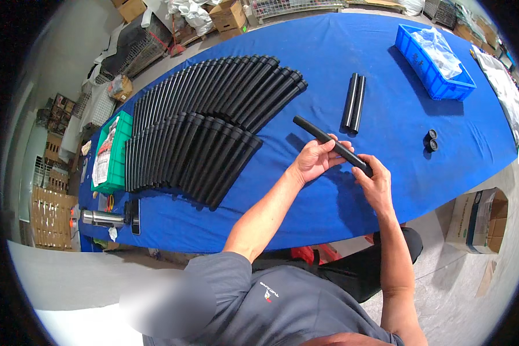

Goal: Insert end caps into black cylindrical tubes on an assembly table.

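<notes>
A black tube [312, 130] lies slantwise across both my hands, above the blue cloth of the table. My left hand [319, 159] supports it near its middle, palm up with the fingers curled round it. At its nearer, right end my right hand [377, 183] grips it, thumb and fingers closed about the end. Just beyond my hands, two more black tubes [360, 104] rest side by side on the cloth. To the right sit a few small round black caps [431, 140]. Whether the held tube carries a cap at its right end is hidden by my fingers.
Rows of many black tubes [213, 86] with wider collars cover the table's left side. A green crate [127, 130] stands beyond them, near a metal flask [102, 218] and a phone [135, 217]. A blue crate [406, 43] holds clear plastic bags. An open carton [470, 222] is on the floor.
</notes>
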### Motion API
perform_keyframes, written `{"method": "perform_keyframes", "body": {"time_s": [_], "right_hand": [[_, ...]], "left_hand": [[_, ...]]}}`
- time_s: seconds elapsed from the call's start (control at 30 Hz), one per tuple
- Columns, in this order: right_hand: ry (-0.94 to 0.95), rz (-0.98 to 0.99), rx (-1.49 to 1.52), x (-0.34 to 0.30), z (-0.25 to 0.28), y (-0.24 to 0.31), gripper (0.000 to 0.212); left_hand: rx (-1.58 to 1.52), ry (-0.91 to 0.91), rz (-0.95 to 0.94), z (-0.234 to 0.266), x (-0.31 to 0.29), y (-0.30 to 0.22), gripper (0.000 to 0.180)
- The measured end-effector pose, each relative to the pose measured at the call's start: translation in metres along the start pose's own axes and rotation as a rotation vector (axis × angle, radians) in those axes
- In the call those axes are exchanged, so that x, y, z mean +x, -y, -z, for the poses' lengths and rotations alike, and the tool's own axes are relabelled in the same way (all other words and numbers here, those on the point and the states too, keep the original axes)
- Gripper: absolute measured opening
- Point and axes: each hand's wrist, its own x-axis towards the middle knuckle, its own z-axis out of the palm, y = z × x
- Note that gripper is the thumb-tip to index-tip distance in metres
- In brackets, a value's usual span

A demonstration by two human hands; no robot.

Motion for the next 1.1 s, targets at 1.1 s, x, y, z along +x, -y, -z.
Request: {"method": "perform_keyframes", "body": {"time_s": [1.1], "right_hand": [[0.039,-0.324,0.283,0.002,0.003,0.005,0.029]], "left_hand": [[-0.024,-0.015,-0.008,-0.001,0.001,-0.002,0.02]]}}
